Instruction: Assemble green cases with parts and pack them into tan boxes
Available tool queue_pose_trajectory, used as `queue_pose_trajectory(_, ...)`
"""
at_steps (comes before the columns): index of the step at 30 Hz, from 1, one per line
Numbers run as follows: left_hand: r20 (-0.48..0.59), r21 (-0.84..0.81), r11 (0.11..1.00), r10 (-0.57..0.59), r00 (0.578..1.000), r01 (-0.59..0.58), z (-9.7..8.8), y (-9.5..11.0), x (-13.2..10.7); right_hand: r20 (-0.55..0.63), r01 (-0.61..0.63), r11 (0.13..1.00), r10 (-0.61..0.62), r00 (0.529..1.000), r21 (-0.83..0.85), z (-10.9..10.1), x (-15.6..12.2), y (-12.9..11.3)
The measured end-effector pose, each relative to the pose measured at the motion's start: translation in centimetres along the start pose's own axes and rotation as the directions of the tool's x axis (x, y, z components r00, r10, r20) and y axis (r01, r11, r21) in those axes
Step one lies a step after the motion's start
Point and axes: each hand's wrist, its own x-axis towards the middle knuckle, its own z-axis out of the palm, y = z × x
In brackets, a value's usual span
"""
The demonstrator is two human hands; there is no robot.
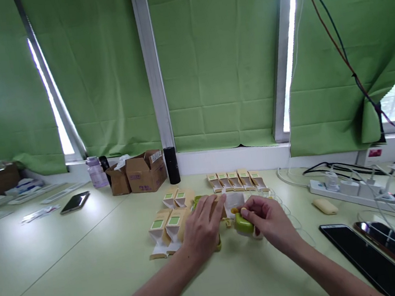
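My right hand (270,216) pinches a glossy green rounded case (244,225), which looks like an earphone case, between thumb and fingers just above the table. To its left, my left hand (202,225) is closed around a small cream cardboard box, mostly hidden by the fingers. A white inner flap (234,202) of that box seems to stick out toward the green case. A small yellow piece (228,222) shows between the hands. More green edges peek out behind and below my left hand. Beside it stand several cream boxes (173,221) with green labels and open flaps.
Another row of cream boxes (236,180) stands at the back. Brown cartons (146,172) and a black cylinder (171,165) are by the wall. On the right lie a power strip (349,192), tangled cables, a pale yellow case (325,206) and a black tablet (364,252).
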Motion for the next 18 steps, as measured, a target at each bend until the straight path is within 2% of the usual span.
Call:
queue_pose_trajectory(3,0.017,0.017,0.997,-0.069,0.997,0.069,-0.3,-0.8,0.1,0.063,0.062,0.946,-0.045,0.997,-0.317,-1.2,-0.6,-1.3)
queue_pose_trajectory(6,0.029,0.001,0.993,-0.117,0.993,0.117,-0.6,-1.1,0.2,0.138,0.122,0.758,-0.042,0.989,-0.641,-1.1,-1.6,-1.9)
queue_pose_trajectory(9,0.039,-0.04,0.99,-0.136,0.99,0.138,-0.7,-1.0,0.2,0.197,0.183,0.554,-0.034,0.98,-0.812,0.0,-2.5,-1.6)
queue_pose_trajectory(11,0.047,-0.073,0.986,-0.149,0.988,0.152,-0.6,-0.8,0.2,0.243,0.222,0.49,-0.022,0.97,-0.843,0.6,-3.0,-1.1)
queue_pose_trajectory(13,0.056,-0.11,0.978,-0.172,0.984,0.177,-0.5,-0.7,0.1,0.281,0.259,0.488,-0.029,0.959,-0.834,0.9,-3.4,-0.8)
queue_pose_trajectory(15,0.065,-0.152,0.965,-0.204,0.977,0.212,-0.4,-0.7,0.0,0.297,0.273,0.52,-0.039,0.954,-0.809,0.8,-3.5,-0.8)
queue_pose_trajectory(18,0.074,-0.213,0.939,-0.259,0.963,0.269,-0.1,-0.8,-0.1,0.274,0.237,0.643,-0.043,0.961,-0.728,0.0,-3.2,-1.3)
